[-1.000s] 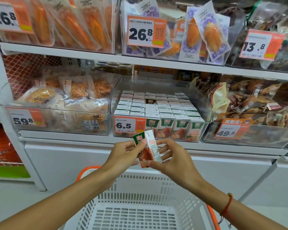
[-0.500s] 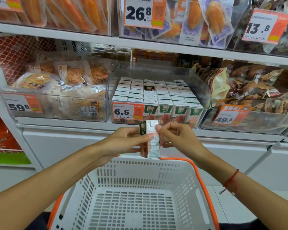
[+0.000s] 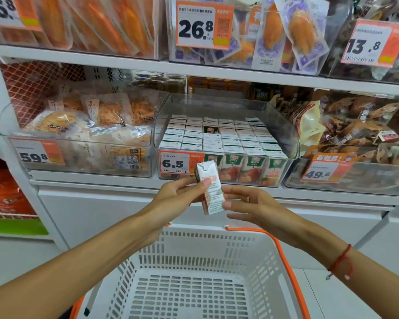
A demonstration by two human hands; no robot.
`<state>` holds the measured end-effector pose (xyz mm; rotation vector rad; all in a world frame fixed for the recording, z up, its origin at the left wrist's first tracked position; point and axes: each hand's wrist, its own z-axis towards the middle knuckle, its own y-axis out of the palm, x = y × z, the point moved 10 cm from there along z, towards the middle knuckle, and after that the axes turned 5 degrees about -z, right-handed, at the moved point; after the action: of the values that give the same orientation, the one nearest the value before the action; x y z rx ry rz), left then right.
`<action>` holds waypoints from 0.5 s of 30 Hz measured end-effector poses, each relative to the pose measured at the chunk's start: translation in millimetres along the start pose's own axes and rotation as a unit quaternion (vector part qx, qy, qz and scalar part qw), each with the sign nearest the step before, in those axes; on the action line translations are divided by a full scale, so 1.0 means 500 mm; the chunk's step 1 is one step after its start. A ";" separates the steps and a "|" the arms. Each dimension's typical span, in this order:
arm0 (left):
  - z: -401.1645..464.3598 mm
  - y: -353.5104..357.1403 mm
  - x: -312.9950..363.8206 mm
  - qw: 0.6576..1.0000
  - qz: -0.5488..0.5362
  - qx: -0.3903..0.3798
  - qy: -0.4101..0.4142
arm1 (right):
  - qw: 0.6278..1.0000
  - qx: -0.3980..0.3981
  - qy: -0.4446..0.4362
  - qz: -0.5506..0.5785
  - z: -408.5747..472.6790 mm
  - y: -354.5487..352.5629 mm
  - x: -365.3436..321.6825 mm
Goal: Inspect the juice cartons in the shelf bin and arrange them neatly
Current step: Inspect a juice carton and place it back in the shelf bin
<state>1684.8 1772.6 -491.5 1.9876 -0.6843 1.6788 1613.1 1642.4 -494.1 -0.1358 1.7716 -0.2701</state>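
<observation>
Inspection is underway: left hand point(image 3: 177, 194) is gripping a small white juice carton point(image 3: 209, 188), right hand point(image 3: 251, 204) is steadying it, fingers relaxed; a gap in the clear plastic shelf bin point(image 3: 293, 143) is awaiting it.

White, red-printed carton point(image 3: 209, 189); white slotted basket point(image 3: 194, 284), orange handles; orange-and-white price tags point(image 3: 181, 162); red wrist cord point(image 3: 341, 261)

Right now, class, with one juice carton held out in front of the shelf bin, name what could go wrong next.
1. The left hand grips the juice carton alone; the right hand only touches its lower edge with straight fingers, so it may slip into the white basket below.
2. The gap in the clear bin is narrow; pushing the carton in could knock neighbouring cartons askew.
</observation>
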 end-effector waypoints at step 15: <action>0.000 -0.010 -0.011 0.998 -0.037 0.054 0.009 | 0.972 0.169 -0.026 -0.161 -0.002 -0.001 -0.007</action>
<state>1687.4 1777.2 -496.9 2.0415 -0.5162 1.7207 1613.0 1643.1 -490.5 -0.1831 1.6206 -0.7910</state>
